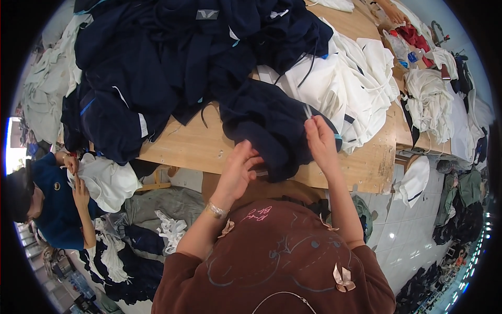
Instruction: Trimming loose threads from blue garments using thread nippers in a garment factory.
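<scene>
A navy garment (266, 123) lies in front of me, its near end drooping over the table edge. My right hand (320, 137) is closed around small thread snips (308, 111), whose two thin, pale blades point up and away over the garment's right side. Most of the snips is hidden in the fingers. Beside the drooping end is my left hand (243, 165), its fingers loosely bent and apart, with no held thing visible. Whether its fingertips touch the cloth I cannot tell. A light blue trim shows on the garment's right edge, near my right wrist.
A large heap of navy garments (157, 68) covers the far left of the wooden table (361, 170). White garments (348, 78) are piled at the right. At the left, a person in a blue top (57, 204) handles white cloth (107, 180). More clothes lie on the floor.
</scene>
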`<state>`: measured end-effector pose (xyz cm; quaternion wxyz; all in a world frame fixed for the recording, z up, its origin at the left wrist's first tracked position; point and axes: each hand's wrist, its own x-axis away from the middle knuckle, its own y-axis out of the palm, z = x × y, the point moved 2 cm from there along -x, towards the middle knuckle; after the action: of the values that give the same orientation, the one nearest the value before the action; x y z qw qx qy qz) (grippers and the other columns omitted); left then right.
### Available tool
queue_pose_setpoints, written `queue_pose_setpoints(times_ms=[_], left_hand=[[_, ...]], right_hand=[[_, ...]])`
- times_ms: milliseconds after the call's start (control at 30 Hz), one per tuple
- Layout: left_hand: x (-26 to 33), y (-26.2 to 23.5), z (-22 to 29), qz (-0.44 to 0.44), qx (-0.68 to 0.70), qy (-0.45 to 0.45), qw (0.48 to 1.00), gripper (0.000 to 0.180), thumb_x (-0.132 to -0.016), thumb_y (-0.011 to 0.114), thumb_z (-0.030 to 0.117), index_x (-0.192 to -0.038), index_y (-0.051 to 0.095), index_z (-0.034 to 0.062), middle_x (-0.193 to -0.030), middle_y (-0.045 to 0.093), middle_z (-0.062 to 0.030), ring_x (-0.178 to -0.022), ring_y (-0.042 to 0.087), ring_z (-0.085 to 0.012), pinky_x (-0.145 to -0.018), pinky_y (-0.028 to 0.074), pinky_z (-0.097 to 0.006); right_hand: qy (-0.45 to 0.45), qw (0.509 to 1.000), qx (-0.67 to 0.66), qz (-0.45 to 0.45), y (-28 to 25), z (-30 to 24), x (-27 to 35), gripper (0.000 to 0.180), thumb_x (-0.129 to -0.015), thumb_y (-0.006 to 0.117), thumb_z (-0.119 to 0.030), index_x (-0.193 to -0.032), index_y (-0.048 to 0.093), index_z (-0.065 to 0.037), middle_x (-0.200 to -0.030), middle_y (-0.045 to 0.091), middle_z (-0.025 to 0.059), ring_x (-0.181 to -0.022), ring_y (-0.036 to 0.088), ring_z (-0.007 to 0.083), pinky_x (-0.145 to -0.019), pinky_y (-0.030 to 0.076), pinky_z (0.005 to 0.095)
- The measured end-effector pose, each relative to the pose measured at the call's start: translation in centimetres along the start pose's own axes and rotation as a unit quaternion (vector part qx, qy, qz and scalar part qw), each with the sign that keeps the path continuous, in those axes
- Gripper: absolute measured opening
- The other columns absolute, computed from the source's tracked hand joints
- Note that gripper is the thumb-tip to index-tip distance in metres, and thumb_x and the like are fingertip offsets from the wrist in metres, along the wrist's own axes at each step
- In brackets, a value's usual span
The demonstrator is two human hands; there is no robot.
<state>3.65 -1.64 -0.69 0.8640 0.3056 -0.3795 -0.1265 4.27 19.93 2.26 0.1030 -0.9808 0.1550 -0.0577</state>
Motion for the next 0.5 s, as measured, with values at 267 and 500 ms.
queue_pose_setpoints(times_ms=[267, 500], left_hand=[[-3.3, -0.7, 0.5, 0.018, 0.08, 0.034, 0.996, 0.019, -0.086, 0.06, 0.03, -0.1, 0.055, 0.0187, -0.093, 0.057, 0.0043, -0.09, 0.053, -0.0112, -0.064, 0.039, -0.022], [-1.7, -1.1, 1.0, 0.033, -0.061, 0.082, 0.994, 0.013, -0.087, 0.058, 0.023, -0.094, 0.057, 0.0118, -0.089, 0.06, 0.0, -0.079, 0.057, -0.012, -0.063, 0.046, -0.024]], right_hand=[[-0.015, 0.998, 0.051, -0.032, 1.1, -0.6, 0.4, 0.028, -0.08, 0.068, -0.021, -0.077, 0.049, -0.002, -0.059, 0.04, -0.0019, -0.053, 0.033, 0.0059, -0.048, 0.03, 0.0219], [-0.069, 0.979, 0.19, -0.037, 1.4, 0.4, 1.2, 0.037, -0.073, 0.074, -0.025, -0.093, 0.053, -0.002, -0.066, 0.056, 0.008, -0.051, 0.049, 0.0161, -0.051, 0.041, 0.0272]])
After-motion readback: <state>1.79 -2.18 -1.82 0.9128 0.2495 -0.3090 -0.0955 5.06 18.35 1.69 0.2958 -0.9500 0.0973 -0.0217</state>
